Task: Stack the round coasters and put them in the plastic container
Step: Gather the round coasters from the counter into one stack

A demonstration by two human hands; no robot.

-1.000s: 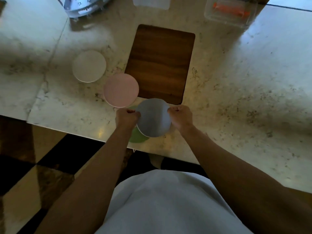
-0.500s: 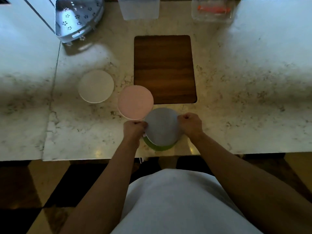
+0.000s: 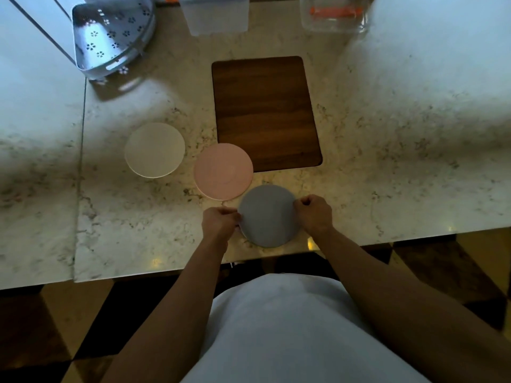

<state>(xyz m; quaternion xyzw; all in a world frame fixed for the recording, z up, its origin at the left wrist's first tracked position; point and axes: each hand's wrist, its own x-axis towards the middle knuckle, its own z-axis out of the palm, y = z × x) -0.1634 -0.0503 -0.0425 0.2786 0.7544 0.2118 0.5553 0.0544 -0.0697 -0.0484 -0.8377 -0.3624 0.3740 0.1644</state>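
A grey round coaster (image 3: 267, 215) lies near the counter's front edge. My left hand (image 3: 219, 220) pinches its left rim and my right hand (image 3: 315, 214) pinches its right rim. The green coaster seen under it earlier is now hidden beneath it. A pink coaster (image 3: 223, 171) lies just behind and to the left, close to the grey one. A white coaster (image 3: 154, 149) lies further left, apart from the others. A frosted plastic container (image 3: 217, 15) stands at the counter's far edge, cut off by the frame.
A dark wooden board (image 3: 265, 111) lies flat behind the coasters. A perforated metal basket (image 3: 110, 37) stands at the back left. A clear box (image 3: 334, 16) with something orange inside is at the back right. The marble counter (image 3: 401, 161) ends just below my hands.
The grey coaster has slid squarely over the green one, which no longer shows. Both hands stay on its rim. The camera has tilted, showing more of the counter's far side.
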